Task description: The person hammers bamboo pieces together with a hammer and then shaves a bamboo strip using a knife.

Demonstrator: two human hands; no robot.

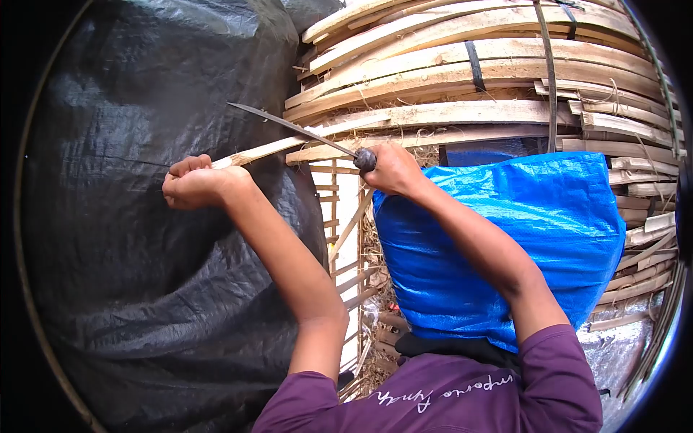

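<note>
My left hand [196, 182] is closed round the near end of a pale bamboo strip [266, 151], over the black sheet at the left. From there the strip runs to the right and slightly upward, towards the stacked slats. Wrapped round a dark, rounded handle, my right hand [393, 172] grips a knife [273, 119]. Its long narrow blade points up and to the left and crosses over the strip. Whether the edge touches the strip I cannot tell. A blue tarp [498, 224] covers my lap below my right forearm.
Bundles of split bamboo slats [433, 76], tied with dark bands, are stacked at the top and right. A black plastic sheet [123, 238] hangs along the left. Between the sheet and the blue tarp are a slatted bamboo frame [351, 280] and loose shavings [373, 252].
</note>
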